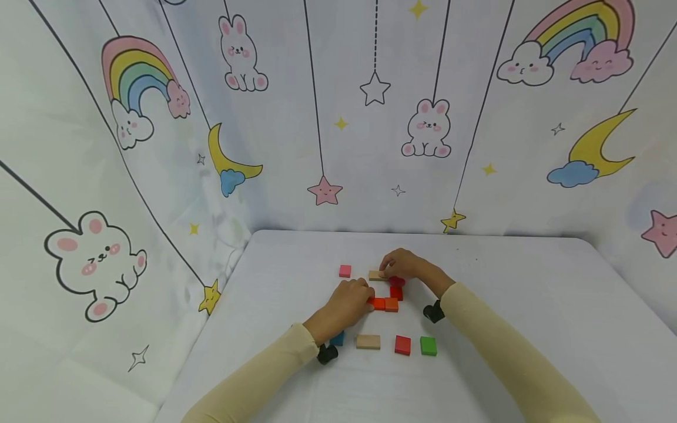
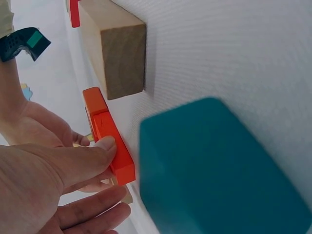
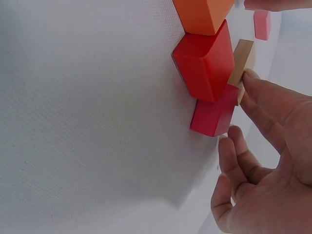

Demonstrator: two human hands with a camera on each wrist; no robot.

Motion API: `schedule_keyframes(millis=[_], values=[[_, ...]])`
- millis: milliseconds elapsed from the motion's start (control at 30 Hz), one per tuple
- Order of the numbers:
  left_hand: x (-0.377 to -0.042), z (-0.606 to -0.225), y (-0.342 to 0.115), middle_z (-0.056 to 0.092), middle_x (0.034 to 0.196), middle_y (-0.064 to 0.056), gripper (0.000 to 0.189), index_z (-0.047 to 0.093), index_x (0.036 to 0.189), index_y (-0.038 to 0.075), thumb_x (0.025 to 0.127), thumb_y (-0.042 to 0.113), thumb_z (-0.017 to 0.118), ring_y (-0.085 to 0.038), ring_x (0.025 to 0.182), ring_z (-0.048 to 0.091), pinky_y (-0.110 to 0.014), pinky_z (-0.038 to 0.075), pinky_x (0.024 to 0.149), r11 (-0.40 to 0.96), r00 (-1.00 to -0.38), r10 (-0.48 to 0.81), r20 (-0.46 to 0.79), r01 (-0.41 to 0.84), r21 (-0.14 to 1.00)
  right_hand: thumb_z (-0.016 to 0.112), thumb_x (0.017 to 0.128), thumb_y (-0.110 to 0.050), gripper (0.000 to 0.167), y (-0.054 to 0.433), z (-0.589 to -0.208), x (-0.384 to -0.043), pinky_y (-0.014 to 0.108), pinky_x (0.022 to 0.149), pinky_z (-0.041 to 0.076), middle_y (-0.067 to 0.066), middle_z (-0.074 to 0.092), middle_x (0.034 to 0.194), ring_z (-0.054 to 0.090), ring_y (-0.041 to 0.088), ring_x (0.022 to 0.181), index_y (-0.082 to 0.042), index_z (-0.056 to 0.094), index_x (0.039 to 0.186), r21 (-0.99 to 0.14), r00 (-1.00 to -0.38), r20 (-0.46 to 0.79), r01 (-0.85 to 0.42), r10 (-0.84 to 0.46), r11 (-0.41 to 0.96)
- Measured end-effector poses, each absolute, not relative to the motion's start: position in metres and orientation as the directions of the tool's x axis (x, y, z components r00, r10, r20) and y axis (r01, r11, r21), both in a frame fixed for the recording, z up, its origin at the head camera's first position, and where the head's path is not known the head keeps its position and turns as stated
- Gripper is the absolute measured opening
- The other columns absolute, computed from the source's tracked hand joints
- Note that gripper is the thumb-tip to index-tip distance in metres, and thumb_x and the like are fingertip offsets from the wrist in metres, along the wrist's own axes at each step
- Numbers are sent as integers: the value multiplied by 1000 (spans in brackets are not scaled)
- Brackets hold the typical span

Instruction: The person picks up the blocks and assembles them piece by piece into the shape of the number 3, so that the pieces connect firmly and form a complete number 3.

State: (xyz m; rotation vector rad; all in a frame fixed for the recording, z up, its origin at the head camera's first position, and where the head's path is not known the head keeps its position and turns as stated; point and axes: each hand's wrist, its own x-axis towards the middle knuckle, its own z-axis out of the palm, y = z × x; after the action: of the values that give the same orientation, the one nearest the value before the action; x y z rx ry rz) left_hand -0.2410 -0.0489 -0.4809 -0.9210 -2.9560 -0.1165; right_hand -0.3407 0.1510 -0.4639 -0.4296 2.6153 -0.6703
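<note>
My left hand (image 1: 345, 302) pinches a red-orange block (image 2: 116, 148) between thumb and fingers. An orange block (image 2: 94, 100) sits end to end with it. My right hand (image 1: 404, 264) is at the far side of the arrangement, holding a natural wood block (image 3: 242, 66) by thumb and fingertip. In the right wrist view, a crimson block (image 3: 215, 116) touches the near side of that wood block. A red block (image 3: 207, 61) links the crimson one to the orange one. Part of the red-orange block is covered by the left fingers in the head view.
A pink block (image 1: 345, 271) lies at the back left. Along the front stand a teal block (image 1: 337, 339), another wood block (image 1: 368, 342), a second red block (image 1: 402, 345) and a green block (image 1: 428, 346). Black wrist devices (image 1: 327, 353) are worn on both arms.
</note>
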Motion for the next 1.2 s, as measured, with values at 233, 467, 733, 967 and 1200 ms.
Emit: schedule_keyframes(millis=[233,467,733,967,1200], values=[[-241,-481,-50,74,110,-1,21,80,112,18,96,31,80,-15,100,66,-29,54,85,819,-822,566,68,570,69,71,101,-25,22,151,-463,-339,43,97,58,20,65,134,59,33,119,-12,76,119,-503,-870,-312,-190,-382,843],[-241,-479,-50,74,110,-1,21,80,112,18,97,32,79,-15,98,67,-29,54,84,819,-821,568,62,571,58,72,100,-24,23,153,-462,-340,45,98,58,22,64,136,59,34,120,-11,76,119,-508,-870,-322,-173,-372,844],[-240,-478,-49,74,109,-2,20,80,111,17,97,31,79,-16,97,67,-29,52,82,818,-821,568,64,571,65,72,100,-31,29,144,-468,-347,52,102,55,20,63,139,59,35,123,-14,75,123,-492,-894,-256,-207,-367,846],[-239,-479,-49,73,109,-2,22,80,113,17,96,30,80,-16,94,67,-31,53,84,825,-829,555,66,559,82,72,100,-36,36,125,-465,-346,70,104,44,17,66,133,60,33,120,-14,73,128,-456,-909,-199,-245,-367,855],[-238,-479,-48,73,111,-1,23,80,114,18,95,31,81,-16,99,67,-34,56,91,829,-833,549,69,553,84,72,100,-39,36,107,-467,-342,68,106,42,13,65,131,59,31,119,-16,72,128,-437,-906,-168,-284,-388,854]])
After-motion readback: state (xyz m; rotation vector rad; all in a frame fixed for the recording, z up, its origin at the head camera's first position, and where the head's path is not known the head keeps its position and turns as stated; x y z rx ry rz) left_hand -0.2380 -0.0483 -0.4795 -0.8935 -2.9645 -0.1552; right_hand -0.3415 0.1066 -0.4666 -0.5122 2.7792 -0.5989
